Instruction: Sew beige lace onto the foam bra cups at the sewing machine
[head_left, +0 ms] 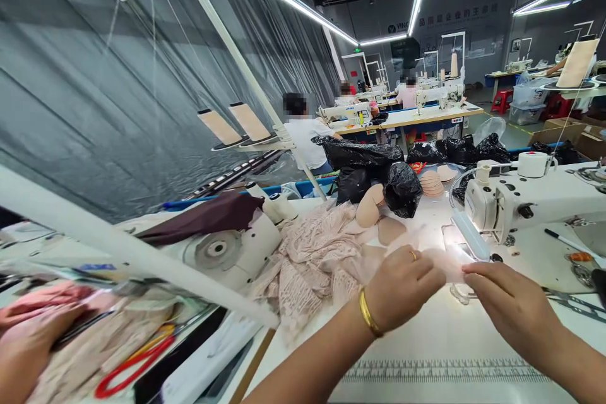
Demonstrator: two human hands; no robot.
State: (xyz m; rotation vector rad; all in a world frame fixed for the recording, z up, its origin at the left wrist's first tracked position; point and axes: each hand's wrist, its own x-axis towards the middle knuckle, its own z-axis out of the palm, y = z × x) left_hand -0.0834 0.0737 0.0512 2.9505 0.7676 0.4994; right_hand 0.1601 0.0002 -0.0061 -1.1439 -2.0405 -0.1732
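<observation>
My left hand (402, 287), with a gold bangle and a ring, is closed on a thin piece of pale pink fabric (440, 262) on the white sewing table (426, 341). My right hand (506, 303) pinches the same piece from the right side. The fabric lies just in front of the lit needle area of the white sewing machine (521, 199). A heap of pink lace fabric (315, 259) sits to the left of my left hand. Beige bra cups (376, 211) lie behind it.
Black plastic bags (379, 167) stand at the back of the table. A second machine (222, 246) under dark cloth is at the left. Red-handled scissors (137, 360) lie lower left, near another hand (23, 347). Thread cones (237, 126) hang above. People work at far tables.
</observation>
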